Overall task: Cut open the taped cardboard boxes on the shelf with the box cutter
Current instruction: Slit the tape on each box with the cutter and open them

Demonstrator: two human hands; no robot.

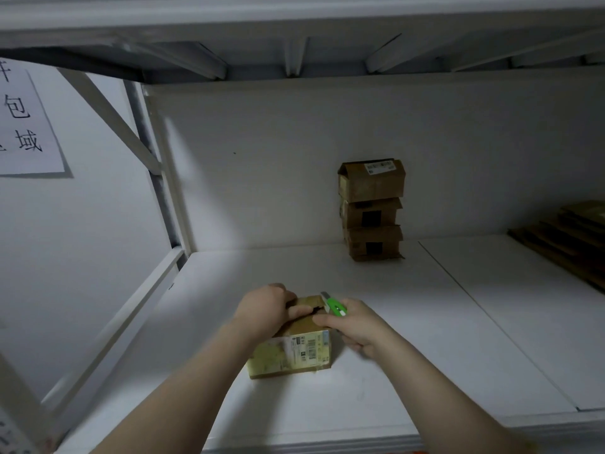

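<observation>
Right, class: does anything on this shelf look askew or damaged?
The stack of three brown cardboard boxes at the back sits unevenly, edges misaligned, flaps crumpled. The small brown box in front has a ragged gap on top.

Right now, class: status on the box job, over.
Left hand grips near box. Right hand holds green box cutter at its top. Stacked boxes behind.

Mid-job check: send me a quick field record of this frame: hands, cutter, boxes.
left hand: grips top of near box, thumb by the seam
right hand: holds green box cutter, forefinger on the box top
near box: shelf front, top seam looks partly split
stack: three boxes at back wall, tape state unclear
far right: flattened cardboard
</observation>
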